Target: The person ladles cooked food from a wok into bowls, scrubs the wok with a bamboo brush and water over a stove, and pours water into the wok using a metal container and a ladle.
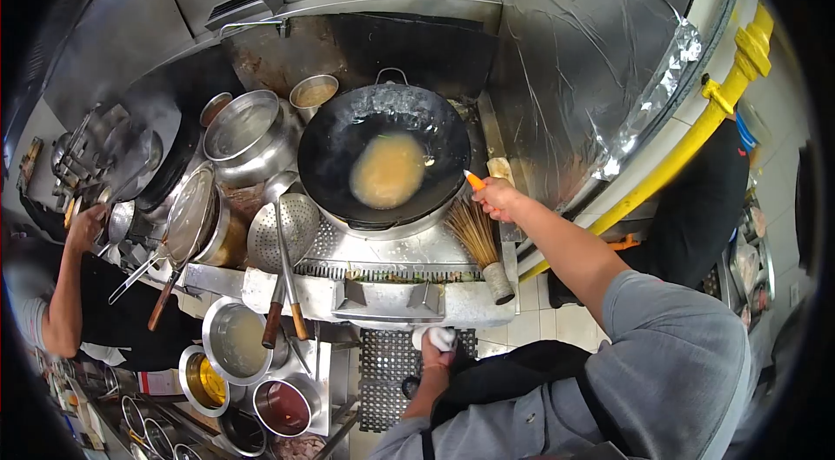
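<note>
My right hand [498, 198] is closed around a small orange object with a whitish tip [474, 181], at the right rim of a large black wok [326, 160]. Cloudy tan liquid [389, 170] lies in the bottom of the wok. Low in front of the stove, my left hand [435, 352] grips a bunched white cloth [442, 338]. Just below my right hand, a bamboo wok brush [477, 238] leans on the stove edge.
A perforated skimmer [283, 232] and ladles lie left of the wok, near a metal pot [243, 128]. Pots of liquid, including one with red sauce [283, 408], stand lower left. Another person's hand [87, 227] is at far left. A yellow pipe [670, 160] runs along the right.
</note>
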Demonstrator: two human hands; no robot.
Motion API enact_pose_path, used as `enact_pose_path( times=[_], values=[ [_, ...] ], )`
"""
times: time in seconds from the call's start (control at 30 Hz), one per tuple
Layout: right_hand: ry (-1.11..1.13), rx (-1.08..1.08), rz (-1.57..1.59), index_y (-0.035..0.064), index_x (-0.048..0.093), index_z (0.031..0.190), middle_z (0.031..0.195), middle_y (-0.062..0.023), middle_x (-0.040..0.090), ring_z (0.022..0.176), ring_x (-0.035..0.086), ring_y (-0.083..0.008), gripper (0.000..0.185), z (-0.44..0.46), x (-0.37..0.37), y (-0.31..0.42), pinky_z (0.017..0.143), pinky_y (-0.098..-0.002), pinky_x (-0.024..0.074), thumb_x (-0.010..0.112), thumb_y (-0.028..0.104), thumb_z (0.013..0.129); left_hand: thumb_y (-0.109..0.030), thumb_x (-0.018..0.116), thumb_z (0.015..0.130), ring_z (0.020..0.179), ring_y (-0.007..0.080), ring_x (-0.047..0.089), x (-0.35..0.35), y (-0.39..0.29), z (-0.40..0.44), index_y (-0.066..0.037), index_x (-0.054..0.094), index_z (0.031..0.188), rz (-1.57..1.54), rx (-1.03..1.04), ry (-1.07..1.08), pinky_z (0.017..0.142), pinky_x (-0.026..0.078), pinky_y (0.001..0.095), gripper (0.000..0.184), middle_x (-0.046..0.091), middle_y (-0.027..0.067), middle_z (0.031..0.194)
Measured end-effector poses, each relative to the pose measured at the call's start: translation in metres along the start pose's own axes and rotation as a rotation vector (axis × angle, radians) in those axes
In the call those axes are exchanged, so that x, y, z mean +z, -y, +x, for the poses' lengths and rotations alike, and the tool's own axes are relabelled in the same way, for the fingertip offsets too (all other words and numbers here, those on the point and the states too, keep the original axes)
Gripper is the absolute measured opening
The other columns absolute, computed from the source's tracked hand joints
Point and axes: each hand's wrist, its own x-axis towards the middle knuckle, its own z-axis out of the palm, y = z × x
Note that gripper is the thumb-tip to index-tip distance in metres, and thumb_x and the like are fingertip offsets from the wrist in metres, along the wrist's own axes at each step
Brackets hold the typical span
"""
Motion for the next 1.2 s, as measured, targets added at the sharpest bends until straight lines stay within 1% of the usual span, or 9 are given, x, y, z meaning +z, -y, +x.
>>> enact_pose_path(
  times=[0.13, 0.4, 0.5, 0.63, 0.67, 0.73, 0.9, 1.07, 1.2],
  values=[
    [0.032, -0.019, -0.005, 0.0114, 0.047, 0.093, 0.063, -0.0010, 0.041, 0.043, 0.035, -0.0091, 0.023, -0.001, -0.006, 0.003, 0.034, -0.0231, 0.0219, 0.059, 0.000, 0.077, -0.030, 0.052, 0.082, 0.078, 0.0288, 0.061, 0.045, 0.000, -0.058, -0.003, 0.059, 0.082, -0.217, 0.014, -0.063, 0.077, 0.053, 0.0405, 0.028, 0.062, 0.0099, 0.078],
    [0.024, -0.058, -0.066, 0.0145, 0.047, 0.089, 0.064, 0.0015, 0.039, 0.042, 0.032, -0.0064, 0.021, -0.010, -0.003, 0.003, 0.034, -0.0227, 0.0192, 0.057, 0.000, 0.077, -0.055, 0.054, 0.085, 0.080, 0.0245, 0.064, 0.017, -0.020, -0.006, -0.016, 0.061, 0.103, 0.272, -0.050, -0.252, 0.065, 0.053, 0.0407, 0.043, 0.064, 0.0076, 0.090],
    [-0.039, -0.057, -0.090, 0.0146, 0.048, 0.092, 0.067, 0.0008, 0.040, 0.042, 0.032, -0.0064, 0.022, -0.003, 0.001, -0.005, 0.034, -0.0220, 0.0204, 0.057, 0.001, 0.077, -0.049, 0.058, 0.084, 0.084, 0.0283, 0.065, 0.022, -0.016, 0.012, -0.007, 0.063, 0.111, 0.884, 0.078, -0.732, 0.071, 0.052, 0.0363, 0.051, 0.066, 0.0062, 0.103],
    [0.005, -0.077, -0.055, 0.0135, 0.048, 0.095, 0.066, 0.0004, 0.041, 0.043, 0.034, -0.0076, 0.023, -0.009, 0.001, -0.004, 0.034, -0.0234, 0.0222, 0.057, 0.002, 0.078, -0.034, 0.059, 0.083, 0.082, 0.0274, 0.065, 0.011, -0.018, 0.034, -0.004, 0.062, 0.113, 1.890, -0.004, -0.650, 0.071, 0.052, 0.0360, 0.043, 0.067, 0.0096, 0.095],
    [0.048, -0.078, -0.050, 0.0123, 0.048, 0.096, 0.064, 0.0001, 0.041, 0.043, 0.035, -0.0091, 0.023, -0.009, 0.000, -0.002, 0.034, -0.0253, 0.0233, 0.058, 0.003, 0.078, -0.034, 0.059, 0.083, 0.082, 0.0274, 0.065, 0.000, -0.014, 0.038, -0.004, 0.062, 0.113, 1.892, -0.003, -0.654, 0.071, 0.052, 0.0360, 0.043, 0.067, 0.0096, 0.095],
    [0.011, -0.057, -0.068, 0.0118, 0.048, 0.097, 0.064, 0.0000, 0.042, 0.043, 0.035, -0.0092, 0.023, -0.014, 0.001, 0.001, 0.034, -0.0254, 0.0237, 0.058, 0.003, 0.078, -0.037, 0.051, 0.086, 0.077, 0.0283, 0.065, -0.027, -0.006, 0.038, -0.014, 0.063, 0.109, 0.836, 0.165, -0.400, 0.070, 0.053, 0.0376, 0.035, 0.067, 0.0057, 0.088],
    [-0.004, -0.078, -0.084, 0.0110, 0.049, 0.102, 0.064, -0.0004, 0.042, 0.042, 0.033, -0.0086, 0.027, -0.007, -0.009, -0.008, 0.034, -0.0247, 0.0215, 0.060, 0.003, 0.078, -0.036, 0.053, 0.083, 0.089, 0.0295, 0.060, 0.027, -0.009, -0.044, 0.000, 0.058, 0.097, -0.309, -0.110, 0.011, 0.085, 0.050, 0.0475, 0.040, 0.062, 0.0123, 0.090],
    [-0.357, -0.322, -0.362, 0.0038, 0.054, 0.107, 0.075, -0.0079, 0.053, 0.065, 0.054, -0.0211, 0.033, -0.050, -0.002, -0.035, 0.057, -0.0341, 0.0451, 0.063, 0.006, 0.075, -0.035, 0.052, 0.086, 0.090, 0.0322, 0.061, 0.014, -0.007, -0.031, -0.002, 0.058, 0.101, -0.056, -0.039, -0.051, 0.083, 0.051, 0.0468, 0.037, 0.063, 0.0131, 0.093],
    [-0.442, -0.524, -0.299, 0.0018, 0.054, 0.105, 0.087, -0.0092, 0.054, 0.082, 0.053, -0.0195, 0.032, -0.088, -0.008, -0.089, 0.074, -0.0317, 0.0438, 0.063, 0.005, 0.074, -0.033, 0.058, 0.085, 0.063, 0.0262, 0.062, -0.020, -0.002, 0.047, -0.007, 0.061, 0.100, 0.272, 0.008, -0.251, 0.053, 0.052, 0.0398, 0.030, 0.064, 0.0108, 0.083]
  ],
)
